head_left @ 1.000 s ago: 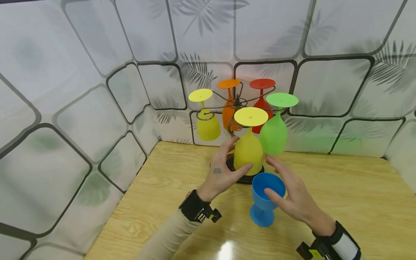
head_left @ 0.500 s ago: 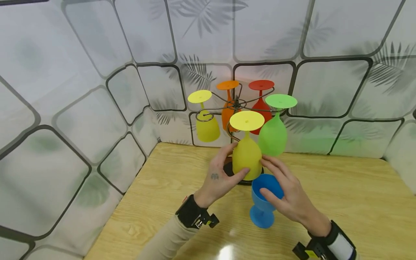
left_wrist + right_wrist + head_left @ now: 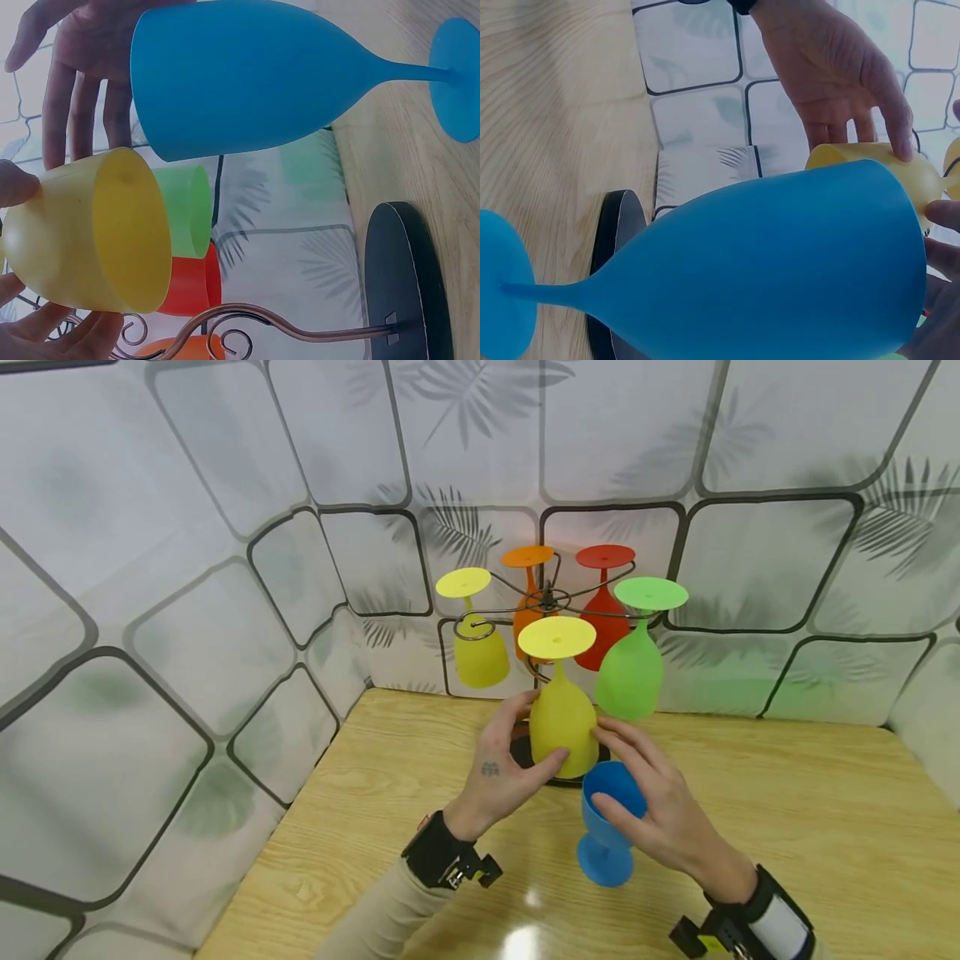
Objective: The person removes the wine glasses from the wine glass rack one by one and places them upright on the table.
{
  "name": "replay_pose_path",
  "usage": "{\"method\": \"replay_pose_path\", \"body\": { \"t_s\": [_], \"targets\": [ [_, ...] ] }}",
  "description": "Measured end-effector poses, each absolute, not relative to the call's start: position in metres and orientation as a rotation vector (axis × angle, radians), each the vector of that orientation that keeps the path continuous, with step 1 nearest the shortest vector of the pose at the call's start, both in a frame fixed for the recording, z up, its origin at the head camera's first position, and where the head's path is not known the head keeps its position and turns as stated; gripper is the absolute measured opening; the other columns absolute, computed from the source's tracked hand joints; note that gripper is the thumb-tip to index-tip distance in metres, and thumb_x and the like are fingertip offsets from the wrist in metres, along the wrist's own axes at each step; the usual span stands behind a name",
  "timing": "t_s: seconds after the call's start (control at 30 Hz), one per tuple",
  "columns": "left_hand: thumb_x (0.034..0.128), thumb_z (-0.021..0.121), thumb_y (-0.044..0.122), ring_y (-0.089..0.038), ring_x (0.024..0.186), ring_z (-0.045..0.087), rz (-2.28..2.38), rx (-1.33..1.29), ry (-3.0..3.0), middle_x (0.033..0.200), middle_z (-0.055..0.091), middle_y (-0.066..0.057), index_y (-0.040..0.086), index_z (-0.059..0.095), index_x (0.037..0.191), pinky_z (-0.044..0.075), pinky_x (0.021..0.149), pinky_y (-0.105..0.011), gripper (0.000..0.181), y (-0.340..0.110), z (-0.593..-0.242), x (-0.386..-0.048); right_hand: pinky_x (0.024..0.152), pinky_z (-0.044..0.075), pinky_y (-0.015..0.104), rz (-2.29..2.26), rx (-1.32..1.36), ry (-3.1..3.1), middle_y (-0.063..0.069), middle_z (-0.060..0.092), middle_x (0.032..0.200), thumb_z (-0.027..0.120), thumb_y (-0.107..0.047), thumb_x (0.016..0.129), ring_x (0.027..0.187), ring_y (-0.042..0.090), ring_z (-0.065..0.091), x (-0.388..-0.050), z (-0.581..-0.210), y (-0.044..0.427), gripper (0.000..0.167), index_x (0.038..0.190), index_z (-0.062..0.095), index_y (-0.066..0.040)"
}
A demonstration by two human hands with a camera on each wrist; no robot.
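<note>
Yellow goblet (image 3: 564, 727) is held upside down, foot uppermost, in the left hand (image 3: 502, 764), by which its bowl is gripped from the side, with the thumb laid along the near side and the fingers around the far side. Its opposite side is touched by fingertips of the right hand (image 3: 660, 810), whose fingers are extended and spread from the thumb; nothing is grasped there. Whether the goblet's stem is hooked on the wire rack (image 3: 550, 600) cannot be told.

Below the right palm, a blue goblet (image 3: 780, 262) is stood upright on the wooden table (image 3: 300, 860). The right thumb is seen across its rim, but whether the rim is touched cannot be told.

Beyond both hands, four more goblets are hung upside down from the rack: a second yellow one (image 3: 480, 658) beyond the left hand and off to its left, an orange one (image 3: 528, 557) and a red one (image 3: 604, 557) farthest away, and a green one (image 3: 632, 681) just past the right fingertips. Between the hands, the rack's black base (image 3: 390, 285) is partly hidden behind the gripped bowl.
</note>
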State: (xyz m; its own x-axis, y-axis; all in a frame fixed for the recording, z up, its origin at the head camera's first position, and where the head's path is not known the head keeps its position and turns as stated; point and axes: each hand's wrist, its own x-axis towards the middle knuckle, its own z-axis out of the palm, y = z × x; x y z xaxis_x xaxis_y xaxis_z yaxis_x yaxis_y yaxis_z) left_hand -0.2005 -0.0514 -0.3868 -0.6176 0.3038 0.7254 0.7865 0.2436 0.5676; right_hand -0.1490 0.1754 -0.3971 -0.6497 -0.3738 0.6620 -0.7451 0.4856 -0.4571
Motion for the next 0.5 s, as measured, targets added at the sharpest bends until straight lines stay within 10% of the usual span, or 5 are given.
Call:
{"method": "replay_pose_path", "body": {
  "t_s": [0.5],
  "targets": [
    [0.0866, 0.080, 0.013, -0.030, 0.115, 0.065, -1.330, -0.943, -2.107, 0.138, 0.059, -0.018, -0.002, 0.047, 0.148, 0.061, 0.084, -0.032, 0.072, -0.0480, -0.3795, -0.2071, 0.114, 0.032, 0.014, 0.967, 0.829, -2.321, 0.012, 0.040, 0.159, 0.074, -0.016, 0.091, 0.139, 0.030, 0.048, -0.1508, -0.3961, 0.1724, 0.071, 0.155, 0.043, -0.008]
  ]
}}
